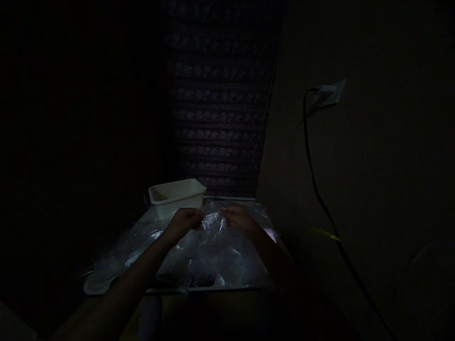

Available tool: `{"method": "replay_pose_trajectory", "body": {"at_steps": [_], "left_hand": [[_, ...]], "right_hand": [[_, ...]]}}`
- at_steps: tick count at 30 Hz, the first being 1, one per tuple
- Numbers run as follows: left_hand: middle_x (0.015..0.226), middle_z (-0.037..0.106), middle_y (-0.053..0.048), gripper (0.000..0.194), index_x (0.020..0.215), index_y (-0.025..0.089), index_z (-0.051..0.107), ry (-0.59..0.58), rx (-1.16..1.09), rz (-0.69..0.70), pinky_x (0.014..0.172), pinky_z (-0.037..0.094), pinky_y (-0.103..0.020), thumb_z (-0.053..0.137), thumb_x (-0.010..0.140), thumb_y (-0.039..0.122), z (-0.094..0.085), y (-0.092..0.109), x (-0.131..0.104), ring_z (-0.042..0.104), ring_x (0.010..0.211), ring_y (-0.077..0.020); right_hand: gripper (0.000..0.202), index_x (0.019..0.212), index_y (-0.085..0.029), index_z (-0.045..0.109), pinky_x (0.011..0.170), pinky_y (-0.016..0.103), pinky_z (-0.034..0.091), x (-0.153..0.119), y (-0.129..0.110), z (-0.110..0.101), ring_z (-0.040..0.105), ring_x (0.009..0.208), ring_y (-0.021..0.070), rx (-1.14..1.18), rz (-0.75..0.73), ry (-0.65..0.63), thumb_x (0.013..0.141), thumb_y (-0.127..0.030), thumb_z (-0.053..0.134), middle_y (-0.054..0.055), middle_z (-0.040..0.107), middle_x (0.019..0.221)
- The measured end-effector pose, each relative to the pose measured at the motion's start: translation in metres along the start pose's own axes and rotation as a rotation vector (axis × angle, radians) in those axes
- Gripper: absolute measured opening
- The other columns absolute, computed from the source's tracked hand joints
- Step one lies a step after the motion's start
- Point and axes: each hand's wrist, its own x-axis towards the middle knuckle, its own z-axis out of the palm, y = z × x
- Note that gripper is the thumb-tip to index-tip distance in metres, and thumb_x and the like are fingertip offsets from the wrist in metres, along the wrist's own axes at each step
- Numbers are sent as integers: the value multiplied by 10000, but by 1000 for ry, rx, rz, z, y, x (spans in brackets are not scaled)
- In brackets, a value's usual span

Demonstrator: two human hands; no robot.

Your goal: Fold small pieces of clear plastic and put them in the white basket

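Note:
Clear plastic film [220, 251] lies crumpled and spread over a light-coloured table [95, 284]. My left hand [186, 220] pinches the film near the table's far half, its fingers closed. Just to the right, my right hand [237, 219] also has its fingers closed on the film. A short stretch of shiny, wrinkled film spans the gap between both hands. Dim light hides the fine detail of the fingertips.
A cream plastic tub [177, 199] stands at the table's far left corner. Behind hangs a patterned blind [213, 113] with a cord loop. On the right wall, a black cable [320, 199] runs down from a socket [330, 94].

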Motion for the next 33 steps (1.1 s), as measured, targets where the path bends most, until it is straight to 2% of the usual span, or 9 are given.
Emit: {"method": "replay_pose_trajectory", "body": {"at_steps": [5, 8, 11, 15, 19, 23, 28, 33], "left_hand": [[462, 535, 4, 201, 590, 116, 553, -8, -1, -11, 517, 430, -256, 553, 515, 302, -6, 2, -1, 504, 450, -102], [462, 517, 7, 231, 578, 110, 555, -76, 26, -11, 506, 415, -242, 537, 526, 334, -6, 3, -1, 485, 457, -95], [462, 507, 15, 239, 602, 112, 575, -114, 111, 58, 452, 367, -200, 508, 549, 335, -1, 3, -1, 443, 439, -75], [447, 513, 15, 191, 567, 116, 587, -68, 257, 138, 421, 319, -184, 503, 538, 285, 8, 6, -1, 412, 410, -68], [431, 508, 17, 170, 520, 129, 576, -11, 291, 185, 411, 312, -180, 490, 541, 274, 8, 8, 1, 405, 400, -69], [423, 502, 21, 155, 526, 137, 574, 52, 258, 177, 390, 294, -171, 499, 539, 272, -2, 10, 2, 399, 394, -66], [389, 465, 31, 158, 528, 127, 567, 162, 187, 131, 368, 271, -175, 532, 516, 280, -24, 13, 2, 361, 356, -52], [396, 468, 29, 181, 554, 119, 570, 200, 137, 101, 365, 274, -177, 543, 504, 291, -35, 16, -1, 367, 353, -52]], "right_hand": [[247, 501, -126, 528, 389, 184, 277, -2, -2, 0, 364, 376, 42, -82, 60, -6, 475, -365, 585, -38, 434, 408], [238, 484, -127, 522, 380, 182, 272, -3, -4, 1, 358, 361, 40, -170, 24, -53, 494, -359, 574, -43, 419, 381], [230, 465, -129, 509, 378, 181, 273, -5, -6, 6, 362, 356, 41, -253, -21, -135, 518, -348, 559, -45, 411, 367], [244, 452, -124, 497, 378, 178, 273, -8, -9, 12, 372, 358, 43, -306, -15, -187, 533, -350, 543, -43, 412, 371], [249, 447, -121, 497, 391, 182, 295, -9, -7, 13, 388, 369, 48, -297, 21, -239, 524, -352, 551, -37, 424, 378], [226, 470, -119, 521, 391, 178, 308, -9, -2, 11, 391, 370, 46, -305, 43, -257, 501, -337, 570, -34, 438, 383], [235, 531, -109, 552, 419, 182, 341, -11, 0, 9, 435, 396, 54, -275, 68, -295, 519, -344, 549, -16, 498, 437], [225, 545, -118, 576, 459, 192, 358, -8, 0, -2, 472, 456, 72, -360, 60, -407, 529, -339, 540, -2, 541, 493]]}}
